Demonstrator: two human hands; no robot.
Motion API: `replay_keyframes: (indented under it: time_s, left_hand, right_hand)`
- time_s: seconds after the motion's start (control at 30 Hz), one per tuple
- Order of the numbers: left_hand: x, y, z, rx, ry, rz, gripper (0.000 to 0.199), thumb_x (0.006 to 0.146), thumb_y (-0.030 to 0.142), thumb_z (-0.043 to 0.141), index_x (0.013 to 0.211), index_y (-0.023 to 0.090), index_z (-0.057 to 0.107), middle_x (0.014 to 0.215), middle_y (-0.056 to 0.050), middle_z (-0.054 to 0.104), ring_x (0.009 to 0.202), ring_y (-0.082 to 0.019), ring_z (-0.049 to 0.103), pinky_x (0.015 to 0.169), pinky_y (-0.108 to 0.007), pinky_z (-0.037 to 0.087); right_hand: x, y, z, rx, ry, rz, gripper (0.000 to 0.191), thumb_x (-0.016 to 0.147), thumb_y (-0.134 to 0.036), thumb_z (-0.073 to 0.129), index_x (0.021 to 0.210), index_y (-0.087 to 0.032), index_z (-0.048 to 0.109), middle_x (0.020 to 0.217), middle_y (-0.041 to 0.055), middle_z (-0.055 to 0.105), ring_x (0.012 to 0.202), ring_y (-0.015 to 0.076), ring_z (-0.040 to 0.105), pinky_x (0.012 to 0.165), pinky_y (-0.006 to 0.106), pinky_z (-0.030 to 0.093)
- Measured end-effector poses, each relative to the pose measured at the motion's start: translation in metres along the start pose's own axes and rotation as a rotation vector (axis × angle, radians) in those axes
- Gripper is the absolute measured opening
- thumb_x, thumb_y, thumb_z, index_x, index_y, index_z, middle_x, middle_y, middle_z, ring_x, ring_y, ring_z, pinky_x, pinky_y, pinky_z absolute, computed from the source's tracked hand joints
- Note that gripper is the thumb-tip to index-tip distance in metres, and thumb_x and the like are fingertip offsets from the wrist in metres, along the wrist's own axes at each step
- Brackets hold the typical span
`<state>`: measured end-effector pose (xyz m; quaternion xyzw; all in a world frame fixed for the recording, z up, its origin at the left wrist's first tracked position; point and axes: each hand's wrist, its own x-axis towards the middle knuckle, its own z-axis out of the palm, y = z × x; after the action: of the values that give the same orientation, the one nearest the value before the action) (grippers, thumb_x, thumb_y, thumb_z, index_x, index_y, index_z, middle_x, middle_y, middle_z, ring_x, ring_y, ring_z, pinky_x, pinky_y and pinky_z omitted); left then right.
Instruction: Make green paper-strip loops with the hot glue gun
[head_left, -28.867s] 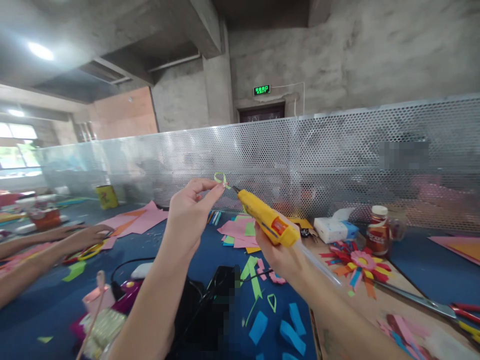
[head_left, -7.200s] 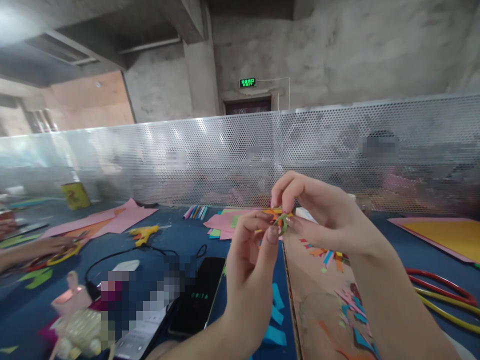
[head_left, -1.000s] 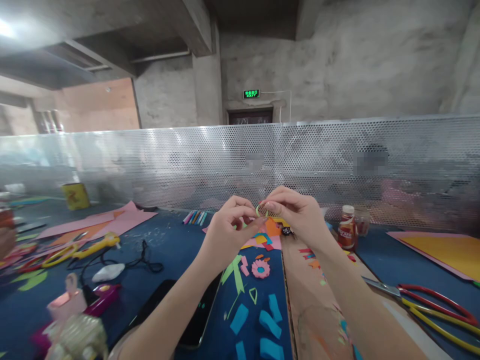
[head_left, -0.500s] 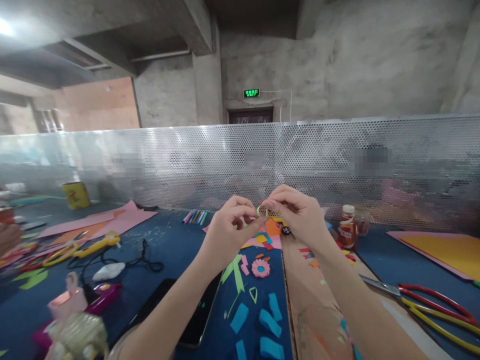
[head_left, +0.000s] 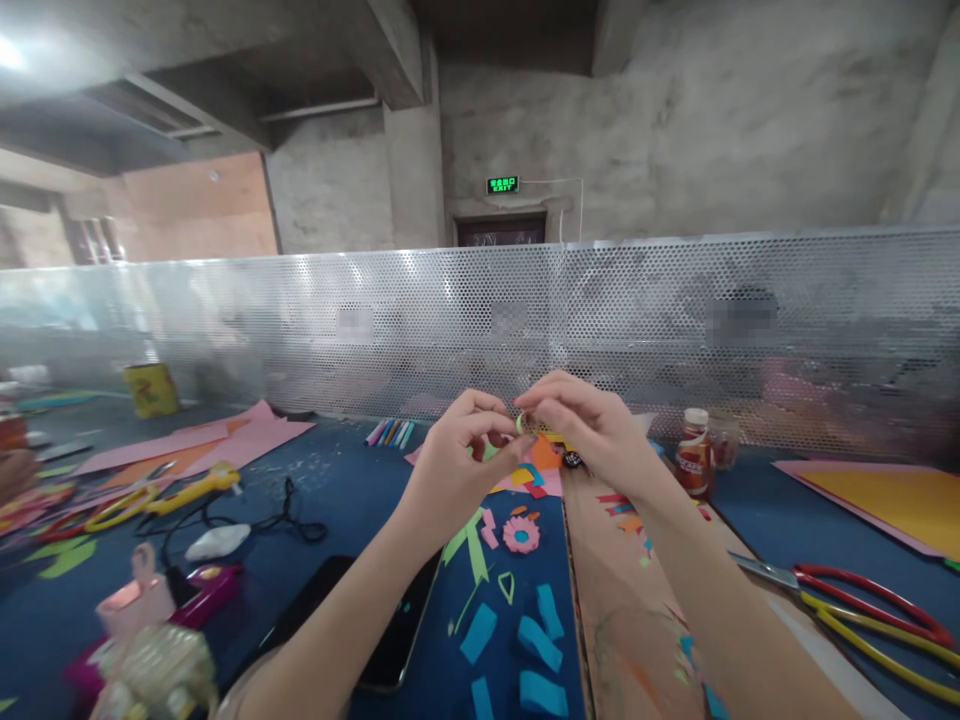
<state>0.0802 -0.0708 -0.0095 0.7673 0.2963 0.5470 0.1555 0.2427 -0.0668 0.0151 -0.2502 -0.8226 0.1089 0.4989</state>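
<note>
- L hand (head_left: 466,440) pinches green paper loop (head_left: 521,424) above blue tabletop (head_left: 341,485).
- R hand (head_left: 592,425) fingers curled at loop; can't tell if gripping.
- Pink paper flower (head_left: 521,535) w/ blue ctr nr blue paper strips (head_left: 539,643).
- Scissors (head_left: 787,577) far R.

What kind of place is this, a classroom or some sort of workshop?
Probably a shared craft workshop, though a classroom is possible: cut paper strips and a pink paper flower lie on the blue table, and bare concrete walls rise behind a perforated metal screen.
</note>
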Motion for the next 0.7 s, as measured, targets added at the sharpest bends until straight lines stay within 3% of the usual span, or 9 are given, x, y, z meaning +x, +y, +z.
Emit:
replay_keyframes:
  time_s: [0.13,0.7]
  left_hand:
    - [-0.0008,-0.0004,0.0015,0.08,0.013,0.054,0.008,0.075,0.021,0.058,0.068,0.02,0.061,0.082,-0.001,0.05,0.06,-0.009,0.043,0.05,-0.022,0.037]
    - [-0.0038,-0.007,0.0102,0.188,0.099,0.139,0.008,0.077,0.018,0.056,0.069,0.019,0.059,0.083,-0.001,0.048,0.061,-0.009,0.044,0.056,-0.024,0.041]
  right_hand:
    - [0.0,-0.0036,0.0021,-0.051,-0.049,-0.017,0.01,0.076,-0.028,0.061,0.083,-0.02,0.062,0.08,0.0013,0.056,0.07,0.012,0.051,0.06,0.026,0.04]
    - [0.0006,-0.0002,0.0015,-0.06,-0.049,0.041,0.008,0.078,-0.022,0.059,0.072,-0.02,0.064,0.074,-0.0001,0.055,0.061,0.0102,0.045,0.055,0.025,0.037]
